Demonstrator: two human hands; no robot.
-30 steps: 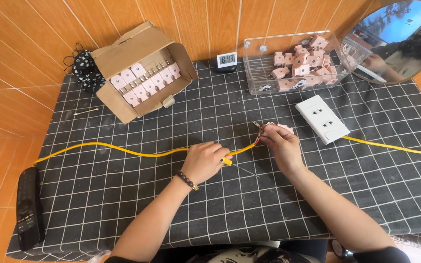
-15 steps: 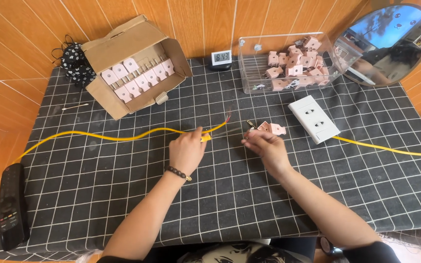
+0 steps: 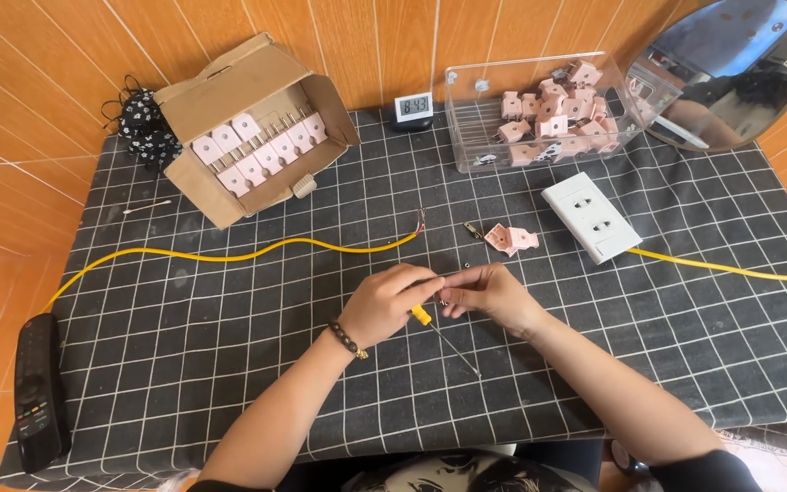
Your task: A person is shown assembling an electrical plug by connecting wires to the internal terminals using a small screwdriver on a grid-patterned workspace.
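Hands met at mid-worktop (image 3: 229, 364): our left hand (image 3: 383, 305) had its fingers pinched round a yellow-handled screwdriver (image 3: 430, 323), shaft slanting down-right, tip toward us, while our right hand (image 3: 487, 293) pinched something too small to tell. Looked like we were mid screw-fitting, and lining tip to screw would come next. Yellow cable (image 3: 257, 252) and pink plug (image 3: 510, 239) lay untouched.

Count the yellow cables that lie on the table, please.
2: one yellow cable runs from the left edge to a bare end at mid-table; another runs from the white socket to the right edge.
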